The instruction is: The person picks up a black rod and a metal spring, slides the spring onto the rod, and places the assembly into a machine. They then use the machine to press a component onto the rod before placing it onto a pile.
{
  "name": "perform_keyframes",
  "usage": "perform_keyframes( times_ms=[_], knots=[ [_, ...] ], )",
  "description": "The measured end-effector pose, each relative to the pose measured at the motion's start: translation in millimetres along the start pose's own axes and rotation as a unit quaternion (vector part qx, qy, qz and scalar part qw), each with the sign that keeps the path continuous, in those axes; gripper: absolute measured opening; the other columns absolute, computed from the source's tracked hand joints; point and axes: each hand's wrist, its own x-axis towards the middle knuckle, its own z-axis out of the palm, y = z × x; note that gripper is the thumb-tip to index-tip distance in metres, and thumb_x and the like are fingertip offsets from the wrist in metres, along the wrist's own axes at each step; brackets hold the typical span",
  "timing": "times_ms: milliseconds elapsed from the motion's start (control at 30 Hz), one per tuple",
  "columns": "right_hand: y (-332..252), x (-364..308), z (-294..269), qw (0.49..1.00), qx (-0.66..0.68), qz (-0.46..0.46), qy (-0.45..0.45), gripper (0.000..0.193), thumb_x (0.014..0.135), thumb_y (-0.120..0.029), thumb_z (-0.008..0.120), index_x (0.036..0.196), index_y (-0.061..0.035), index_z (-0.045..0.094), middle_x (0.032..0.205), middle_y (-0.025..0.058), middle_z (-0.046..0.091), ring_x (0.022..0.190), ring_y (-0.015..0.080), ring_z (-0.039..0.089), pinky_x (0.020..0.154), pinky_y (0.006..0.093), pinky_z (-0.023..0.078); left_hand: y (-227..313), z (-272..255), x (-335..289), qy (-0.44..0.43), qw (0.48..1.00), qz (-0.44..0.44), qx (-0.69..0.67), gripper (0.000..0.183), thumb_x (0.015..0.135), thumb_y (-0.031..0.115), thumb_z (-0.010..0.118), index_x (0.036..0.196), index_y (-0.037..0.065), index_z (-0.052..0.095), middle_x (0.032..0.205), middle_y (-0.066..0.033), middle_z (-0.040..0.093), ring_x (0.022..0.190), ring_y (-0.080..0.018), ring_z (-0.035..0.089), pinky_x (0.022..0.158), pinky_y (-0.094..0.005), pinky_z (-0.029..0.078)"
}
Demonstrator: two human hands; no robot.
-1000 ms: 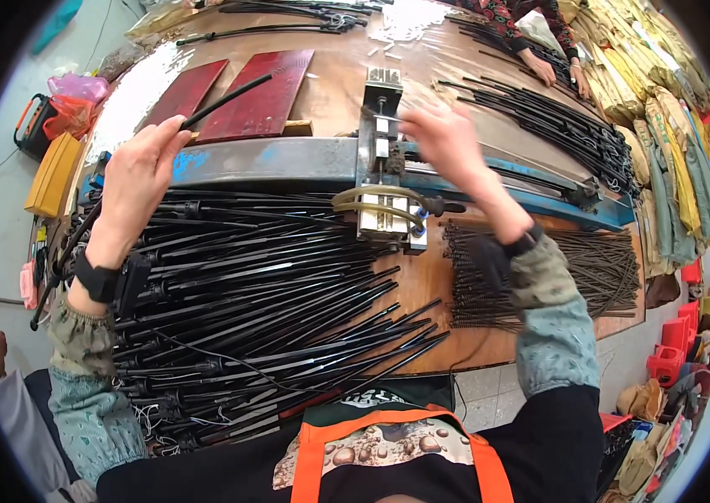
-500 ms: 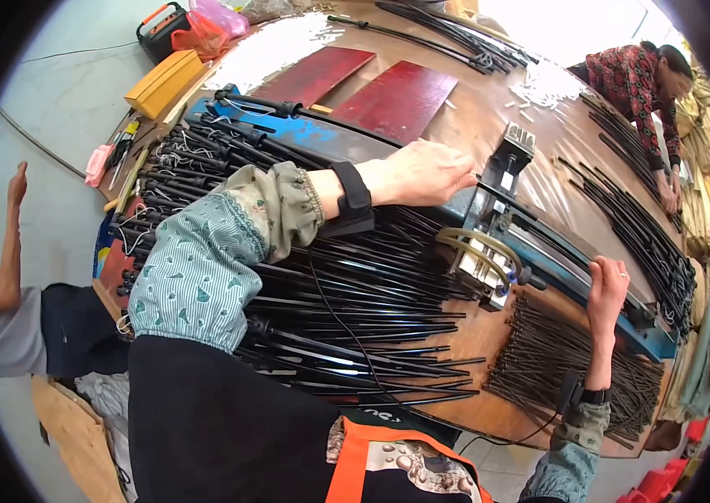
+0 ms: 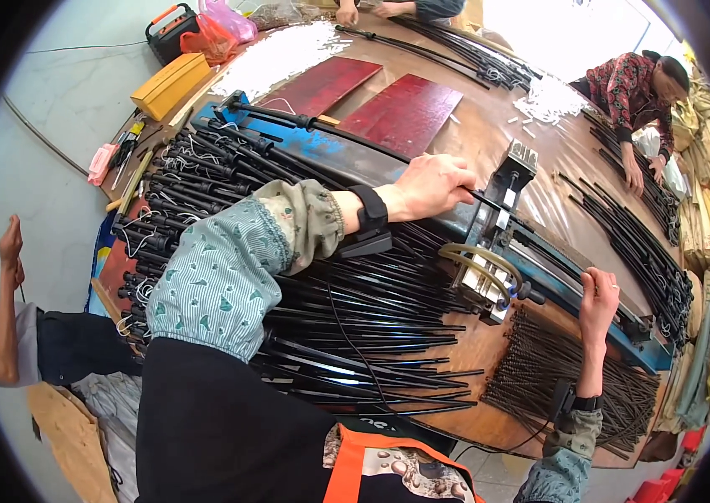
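A long blue metal bench fixture (image 3: 309, 142) runs slantwise across the table, with a silver clamp unit (image 3: 489, 230) and looped tan hoses at its middle. My left hand (image 3: 437, 186) is closed around a slim black rod (image 3: 363, 142), just left of the clamp. One end of that rod shows beyond my fingers and points into the clamp. My right hand (image 3: 598, 303) is curled over the fixture's right part, fingers bent together; what it grips, if anything, is hidden. Beneath my left forearm lie many black rods (image 3: 372, 306) with thicker handle ends and white cords.
Thin dark rods (image 3: 573, 377) lie piled near my right forearm. Two red boards (image 3: 405, 113) and scattered white pieces (image 3: 288, 54) lie beyond the fixture. A yellow box (image 3: 171, 85) stands far left. Co-workers' hands (image 3: 633, 172) handle black rods at right; others work at the far edge.
My left hand has lowered slightly, and a rod end now shows between it and the clamp. Another person's hands have appeared at the far edge. The right-hand co-worker's hands have moved apart.
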Motion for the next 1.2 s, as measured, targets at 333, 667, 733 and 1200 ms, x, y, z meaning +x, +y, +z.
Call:
perform_keyframes(
  times_ms=[333,667,733,1200],
  knots=[
    [-66.2,-16.9,2.3,0.992,-0.042,-0.121,0.015,0.033,0.087,-0.004,0.066,0.12,-0.009,0.068,0.113,0.007,0.072,0.119,0.0285,0.06,0.107,0.0438,0.037,-9.9,11.3,2.8,-0.035,0.994,0.051,0.096,0.013,0.092,0.023,0.063,0.088,0.01,0.063,0.076,-0.0116,0.064,0.073,-0.0351,0.065,0.063,-0.0459,0.051],
    [-85.5,-46.2,1.6,0.995,0.086,-0.034,-0.037,0.032,0.088,-0.006,0.066,0.121,-0.0054,0.065,0.105,0.0103,0.07,0.099,0.0285,0.063,0.092,0.0416,0.044,2.7,6.8,4.3,-0.076,0.991,0.012,0.11,0.012,0.092,0.021,0.062,0.089,0.01,0.061,0.078,-0.0111,0.063,0.075,-0.0364,0.063,0.063,-0.0438,0.049],
    [-86.6,-47.5,6.6,0.981,0.172,0.023,-0.09,0.025,0.089,-0.008,0.067,0.114,-0.0035,0.066,0.104,0.0123,0.07,0.096,0.0293,0.064,0.084,0.0396,0.048,2.5,7.0,3.2,-0.071,0.99,0.027,0.12,0.011,0.092,0.02,0.062,0.088,0.009,0.061,0.079,-0.0105,0.064,0.076,-0.0355,0.064,0.063,-0.0425,0.048],
    [-97.5,-100.6,-29.0,0.966,0.044,-0.029,-0.251,0.04,0.071,-0.036,0.083,0.085,-0.0078,0.058,0.084,0.0065,0.055,0.081,0.0286,0.053,0.072,0.0404,0.042,-77.2,-31.2,11.8,0.023,0.931,0.274,0.238,0.01,0.089,0.015,0.062,0.099,0.014,0.062,0.085,-0.0049,0.064,0.078,-0.0269,0.064,0.066,-0.0394,0.047]
  ],
)
